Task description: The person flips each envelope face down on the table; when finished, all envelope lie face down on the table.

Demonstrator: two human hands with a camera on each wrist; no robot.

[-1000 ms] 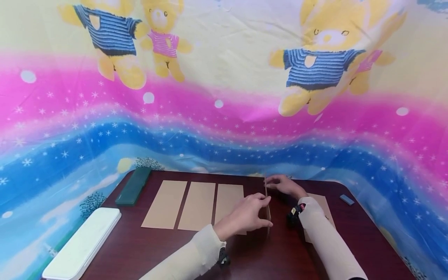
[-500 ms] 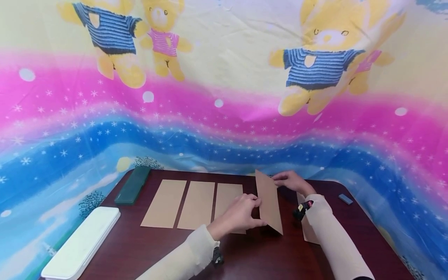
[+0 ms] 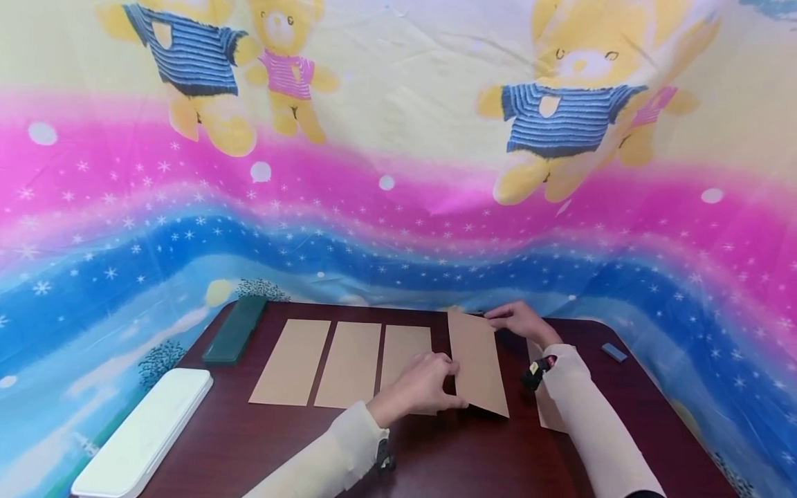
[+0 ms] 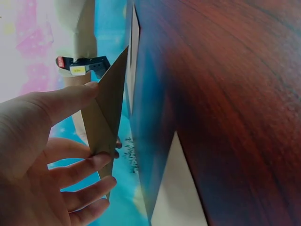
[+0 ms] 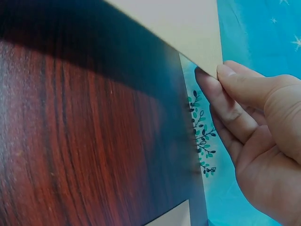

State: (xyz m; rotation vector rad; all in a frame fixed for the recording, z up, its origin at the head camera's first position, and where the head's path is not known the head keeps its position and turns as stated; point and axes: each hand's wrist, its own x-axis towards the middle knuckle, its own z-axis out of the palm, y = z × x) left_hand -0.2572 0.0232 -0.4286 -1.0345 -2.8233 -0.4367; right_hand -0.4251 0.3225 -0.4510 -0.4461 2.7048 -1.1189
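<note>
A brown paper card (image 3: 481, 363) is held slanted over the dark wooden table (image 3: 448, 456), its left side raised. My left hand (image 3: 414, 387) grips it along the left edge. In the left wrist view, the thumb and fingertips meet the card (image 4: 106, 110) at its edges. At the far right corner, my right hand (image 3: 519, 324) pinches it. The right wrist view shows that corner of the card (image 5: 193, 28) between thumb and index finger (image 5: 209, 87).
Three brown cards lie in a row at left, the third card (image 3: 405, 342) partly behind my left hand. Another card (image 3: 548, 401) lies beneath my right forearm. Around them are a green case (image 3: 235, 330), a white case (image 3: 146, 432) and a small blue-grey block (image 3: 614, 353). Printed cloth (image 3: 386, 228) hangs behind.
The card has turned from edge-on to a slant with its broad face showing, its right side now lower. My right hand has shifted slightly right, my left hand slightly left.
</note>
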